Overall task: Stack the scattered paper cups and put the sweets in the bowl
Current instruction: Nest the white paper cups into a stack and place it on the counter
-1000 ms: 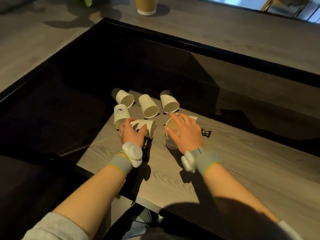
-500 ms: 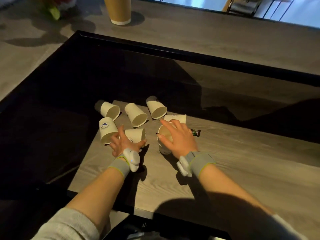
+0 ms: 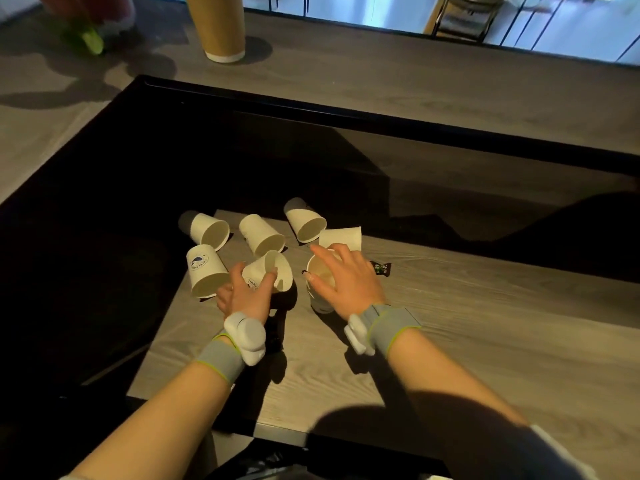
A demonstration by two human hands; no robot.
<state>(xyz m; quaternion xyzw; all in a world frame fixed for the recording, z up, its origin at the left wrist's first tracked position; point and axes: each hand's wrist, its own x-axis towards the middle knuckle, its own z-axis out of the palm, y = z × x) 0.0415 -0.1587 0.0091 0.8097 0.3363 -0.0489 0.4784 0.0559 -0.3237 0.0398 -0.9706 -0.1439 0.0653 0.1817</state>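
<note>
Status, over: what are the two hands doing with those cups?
Left hand grips tilted cup. Right hand holds upright cup by rim. Sweet beside it, uncollected. Nothing between the cups.

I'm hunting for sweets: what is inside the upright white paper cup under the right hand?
Inside the upright white paper cup only bare pale wall shows, no sweet. The right hand grips its rim and covers the right part, so that part is unseen.

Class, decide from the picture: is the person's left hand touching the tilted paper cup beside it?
Touching. The head view shows the left hand gripping the tilted cup, with the thumb at its rim and the fingers against its wall, no gap between them.
</note>
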